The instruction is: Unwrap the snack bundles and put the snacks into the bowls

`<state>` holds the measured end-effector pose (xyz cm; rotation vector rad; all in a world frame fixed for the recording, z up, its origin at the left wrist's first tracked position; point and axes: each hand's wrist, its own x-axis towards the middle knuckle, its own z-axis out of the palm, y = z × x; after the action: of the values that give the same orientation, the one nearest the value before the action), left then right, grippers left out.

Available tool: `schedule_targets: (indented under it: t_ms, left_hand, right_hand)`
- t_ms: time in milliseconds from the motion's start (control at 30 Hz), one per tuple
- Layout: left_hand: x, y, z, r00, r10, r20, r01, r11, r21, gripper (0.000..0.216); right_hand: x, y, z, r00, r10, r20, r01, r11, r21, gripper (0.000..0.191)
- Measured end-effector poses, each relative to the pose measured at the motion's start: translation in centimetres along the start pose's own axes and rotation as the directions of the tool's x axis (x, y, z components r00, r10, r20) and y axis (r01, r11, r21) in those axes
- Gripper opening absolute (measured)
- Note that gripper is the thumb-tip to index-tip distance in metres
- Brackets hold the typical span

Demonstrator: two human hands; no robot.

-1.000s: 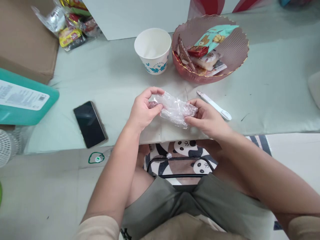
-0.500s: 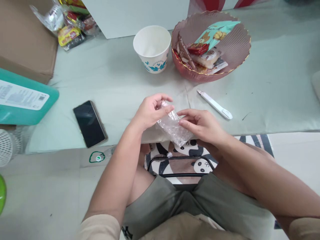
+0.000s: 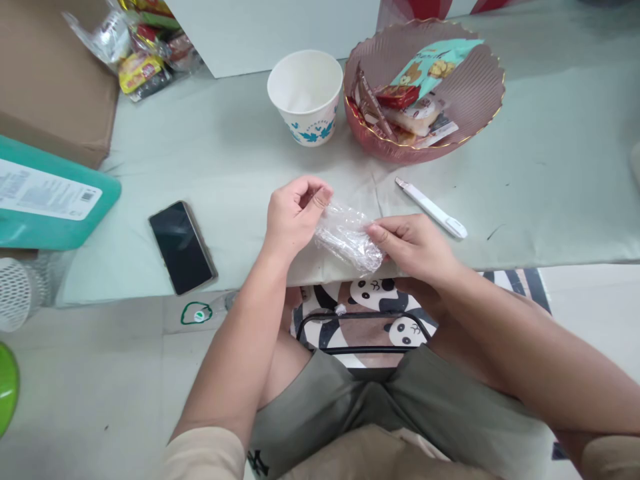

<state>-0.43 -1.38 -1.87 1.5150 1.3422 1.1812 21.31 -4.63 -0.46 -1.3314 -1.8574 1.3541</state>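
Between my two hands a crinkled piece of clear plastic wrap point(image 3: 349, 235) hangs just over the table's front edge. My left hand point(image 3: 299, 212) pinches its upper left end between thumb and curled fingers. The right end is gripped by my right hand point(image 3: 413, 245), thumb on top. Whether anything lies inside the folds I cannot make out. Right of the plastic, a white utility knife point(image 3: 431, 208) lies on the table. A white paper cup point(image 3: 306, 100) with blue leaves stands behind my hands, beside a pink ribbed bowl point(image 3: 477, 100) of wrapped snacks.
A phone point(image 3: 183, 247) lies on the cloth-covered table point(image 3: 230, 167) at the left. Farther left are a green jug point(image 3: 50, 200), a cardboard box point(image 3: 55, 73) and packaged snacks point(image 3: 143, 70). A white box point(image 3: 280, 30) stands at the back. Below the edge is a panda-patterned mat point(image 3: 360, 333).
My left hand has moved slightly up and left and closed more tightly on the plastic. My right hand has closed on the other end, and the plastic is stretched flatter and raised.
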Motion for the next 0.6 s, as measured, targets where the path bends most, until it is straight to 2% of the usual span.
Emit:
schedule_targets:
  t_ms: [100,167,233,333,400,533,600]
  left_hand:
    - [0.1,-0.2,0.1,1.000,0.000,-0.020,0.000,1.000,-0.023,0.045]
    - [0.3,-0.3,0.1,0.999,-0.051,-0.006,0.051,0.993,-0.110,0.047]
    - [0.5,-0.3,0.0,0.984,-0.157,0.079,0.172,0.956,-0.239,0.054]
    - [0.5,-0.1,0.1,0.925,-0.260,0.277,0.350,0.867,-0.354,0.074]
    - [0.3,0.1,0.3,0.906,-0.264,0.332,0.381,0.849,-0.366,0.073]
    - [0.0,0.5,0.4,0.897,-0.267,0.353,0.389,0.856,-0.340,0.058]
    - [0.0,0.7,0.4,0.884,-0.270,0.381,0.399,0.860,-0.317,0.053]
  right_hand:
    - [0.1,0.1,0.0,0.994,-0.024,-0.103,0.026,0.999,0.021,0.046]
    - [0.2,0.2,-0.1,0.985,-0.035,-0.167,0.043,0.998,0.041,0.039]
    - [0.3,0.2,-0.1,0.972,-0.014,-0.237,0.032,0.997,0.074,0.032]
    - [0.3,0.3,0.3,0.950,0.059,-0.307,0.007,0.978,0.209,0.024]
    - [0.2,0.4,0.8,0.961,0.077,-0.266,0.006,0.955,0.297,0.024]
    - [0.1,0.5,1.4,0.993,0.035,-0.116,0.008,0.937,0.350,0.037]
    - [0.0,0.4,1.4,0.994,0.020,-0.105,0.023,0.921,0.390,0.041]
